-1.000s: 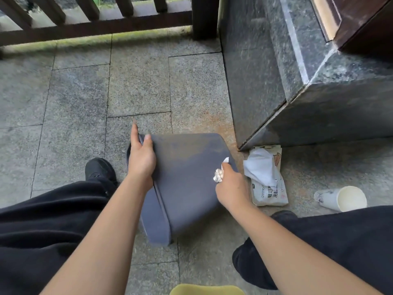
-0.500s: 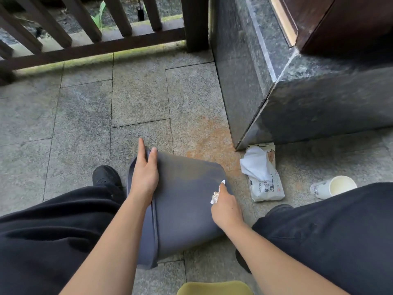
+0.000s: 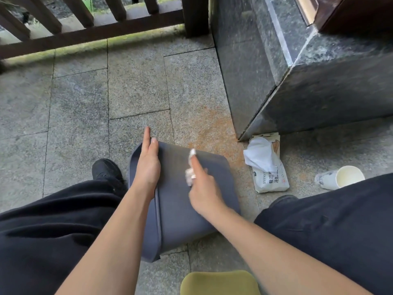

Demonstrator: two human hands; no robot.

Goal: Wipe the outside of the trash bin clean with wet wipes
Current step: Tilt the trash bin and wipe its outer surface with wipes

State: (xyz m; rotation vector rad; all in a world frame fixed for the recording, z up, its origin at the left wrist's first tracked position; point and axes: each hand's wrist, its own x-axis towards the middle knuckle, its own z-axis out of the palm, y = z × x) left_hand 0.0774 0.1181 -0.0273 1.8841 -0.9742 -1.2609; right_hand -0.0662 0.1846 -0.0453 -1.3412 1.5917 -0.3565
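Note:
A grey-blue trash bin (image 3: 180, 211) lies tipped on its side on the stone floor between my legs, its rim toward the lower left. My left hand (image 3: 147, 165) lies flat with straight fingers along the bin's upper left edge. My right hand (image 3: 202, 189) holds a crumpled white wet wipe (image 3: 190, 172) against the bin's upturned side, near the middle. A pack of wet wipes (image 3: 269, 174) lies on the floor to the right of the bin, with one white sheet sticking out of its top.
A dark granite block (image 3: 297, 81) rises at the right, its corner just behind the wipes pack. A paper cup (image 3: 342, 176) lies on its side by my right leg. A wooden railing (image 3: 91, 28) runs along the back. A yellow-green seat edge (image 3: 220, 283) shows at the bottom.
My right hand has moved with the wipe from the bin's right edge leftward to the middle of its upturned side. My left hand has stayed on the left edge. The view shifted slightly.

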